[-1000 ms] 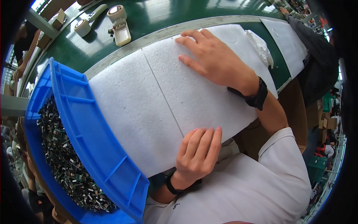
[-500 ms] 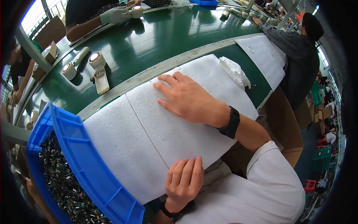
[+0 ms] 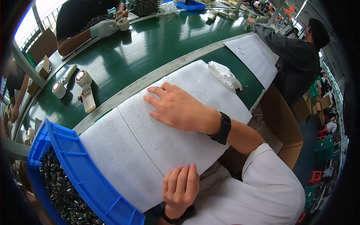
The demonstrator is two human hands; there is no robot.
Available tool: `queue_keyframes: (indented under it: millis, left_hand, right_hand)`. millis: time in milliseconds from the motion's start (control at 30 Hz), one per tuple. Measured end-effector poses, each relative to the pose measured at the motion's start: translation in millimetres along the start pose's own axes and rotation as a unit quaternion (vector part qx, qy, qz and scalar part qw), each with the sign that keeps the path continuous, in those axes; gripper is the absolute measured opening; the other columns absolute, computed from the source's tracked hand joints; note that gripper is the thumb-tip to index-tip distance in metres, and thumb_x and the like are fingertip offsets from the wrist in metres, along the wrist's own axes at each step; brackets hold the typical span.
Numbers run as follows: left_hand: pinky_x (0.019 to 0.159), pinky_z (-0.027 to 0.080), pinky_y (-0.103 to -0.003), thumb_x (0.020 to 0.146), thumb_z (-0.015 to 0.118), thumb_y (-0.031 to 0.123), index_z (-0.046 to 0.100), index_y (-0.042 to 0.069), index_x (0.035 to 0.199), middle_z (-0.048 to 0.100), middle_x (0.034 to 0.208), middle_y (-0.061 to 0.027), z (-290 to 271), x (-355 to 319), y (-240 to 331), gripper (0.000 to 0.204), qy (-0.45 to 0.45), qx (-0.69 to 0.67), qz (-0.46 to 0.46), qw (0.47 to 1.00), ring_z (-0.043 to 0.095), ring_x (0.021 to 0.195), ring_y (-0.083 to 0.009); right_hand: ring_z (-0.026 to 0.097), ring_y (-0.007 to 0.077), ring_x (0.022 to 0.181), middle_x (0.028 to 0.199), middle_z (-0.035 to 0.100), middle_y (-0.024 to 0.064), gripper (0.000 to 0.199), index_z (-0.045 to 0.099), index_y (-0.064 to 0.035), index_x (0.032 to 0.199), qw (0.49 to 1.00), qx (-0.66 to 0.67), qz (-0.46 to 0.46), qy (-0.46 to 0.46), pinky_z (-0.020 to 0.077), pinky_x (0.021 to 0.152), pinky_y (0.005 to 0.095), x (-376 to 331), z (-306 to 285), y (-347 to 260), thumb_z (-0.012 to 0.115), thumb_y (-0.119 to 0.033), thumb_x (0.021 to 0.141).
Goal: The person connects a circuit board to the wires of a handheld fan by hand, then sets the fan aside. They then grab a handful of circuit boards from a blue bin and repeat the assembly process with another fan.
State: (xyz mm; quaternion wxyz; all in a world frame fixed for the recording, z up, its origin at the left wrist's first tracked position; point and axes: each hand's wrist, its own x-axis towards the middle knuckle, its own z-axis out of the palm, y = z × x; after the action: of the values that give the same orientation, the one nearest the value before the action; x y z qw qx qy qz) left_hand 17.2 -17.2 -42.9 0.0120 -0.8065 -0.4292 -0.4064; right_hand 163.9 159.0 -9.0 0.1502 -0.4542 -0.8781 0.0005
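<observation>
A white foam board (image 3: 112,150), crossed by a thin dark seam, lies in front of me. My right hand (image 3: 174,108) rests palm down on it with fingers apart, holding nothing; a black watch (image 3: 222,128) is on that wrist. At the board's near edge lies my left hand (image 3: 180,189), back upward, its fingers stretched side by side over the edge with nothing visible in them. It wears a dark wristband. Against the board's left end stands a blue bin (image 3: 80,157) with many small dark electronic parts (image 3: 62,187). A crumpled white cloth (image 3: 225,76) sits at the board's far right corner.
Beyond runs a green conveyor belt (image 3: 150,48) carrying cream-coloured round-headed devices (image 3: 88,99). Across it, a gloved hand (image 3: 104,28) holds a similar device. At right, a person in a dark jacket (image 3: 296,63) stands by another white board (image 3: 251,56). An open cardboard box (image 3: 281,123) is at my right.
The whole view has shifted, so most things sit further left and lower. Both my hands stay resting on the foam board. The person at right has raised their head.
</observation>
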Motion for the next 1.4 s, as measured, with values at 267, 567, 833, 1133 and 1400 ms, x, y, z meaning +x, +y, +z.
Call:
queue_keyframes:
  millis: [267, 567, 833, 1133, 1400]
  left_hand:
    - [0.082, 0.056, -0.034, 0.081, 0.074, 0.004, 0.076, 0.007, 0.098, 0.071, 0.092, -0.0042, 1.4, 2.1, 3.8, 0.017, -0.003, 0.004, -0.001, 1.0, 0.068, 0.088, -0.0205]
    - [0.082, 0.056, -0.034, 0.082, 0.074, 0.004, 0.076, 0.007, 0.098, 0.071, 0.094, -0.0046, -6.6, 2.1, 8.0, 0.016, -0.01, 0.013, -0.003, 1.0, 0.068, 0.088, -0.0207]
    - [0.08, 0.054, -0.037, 0.076, 0.076, -0.002, 0.074, 0.004, 0.098, 0.071, 0.093, -0.0068, 2.6, -6.1, 10.6, 0.022, -0.007, -0.005, -0.013, 1.0, 0.067, 0.086, -0.0249]
    - [0.074, 0.054, -0.033, 0.083, 0.077, 0.0, 0.073, 0.003, 0.093, 0.072, 0.087, -0.0103, -23.1, 26.7, 22.4, 0.012, -0.076, -0.209, -0.167, 0.961, 0.069, 0.08, -0.025]
    - [0.071, 0.056, -0.032, 0.089, 0.073, 0.015, 0.075, 0.005, 0.093, 0.074, 0.08, -0.01, -24.7, 100.1, 5.8, 0.011, 0.042, 0.067, -0.064, 0.995, 0.073, 0.075, -0.0251]
  right_hand:
    - [0.052, 0.036, 0.123, 0.143, 0.053, 0.0193, 0.046, 0.055, -0.0015, 0.137, 1.0, 0.019, 0.0, -0.007, 0.0427, 0.109, 0.0445, -3.5, -4.5, 3.1, 0.058, -0.031, 0.101]
    - [0.052, 0.0359, 0.123, 0.143, 0.053, 0.0194, 0.046, 0.056, -0.0017, 0.136, 0.999, 0.044, -0.011, 0.0, 0.0429, 0.109, 0.044, -6.0, -6.3, 0.8, 0.059, -0.031, 0.1]
    - [0.052, 0.0363, 0.125, 0.14, 0.056, 0.0193, 0.045, 0.057, -0.002, 0.135, 1.0, 0.012, -0.008, -0.011, 0.0425, 0.11, 0.0428, -12.1, -1.7, 3.1, 0.059, -0.031, 0.101]
    - [0.051, 0.0374, 0.127, 0.141, 0.056, 0.0193, 0.044, 0.058, -0.0034, 0.135, 1.0, 0.023, -0.016, 0.009, 0.0423, 0.111, 0.0434, -31.9, 6.1, 0.1, 0.059, -0.031, 0.101]
    - [0.056, 0.0354, 0.122, 0.131, 0.062, 0.0179, 0.038, 0.064, -0.0047, 0.128, 0.992, 0.074, -0.105, 0.017, 0.0449, 0.107, 0.0413, -45.9, -3.9, 2.0, 0.062, -0.028, 0.099]
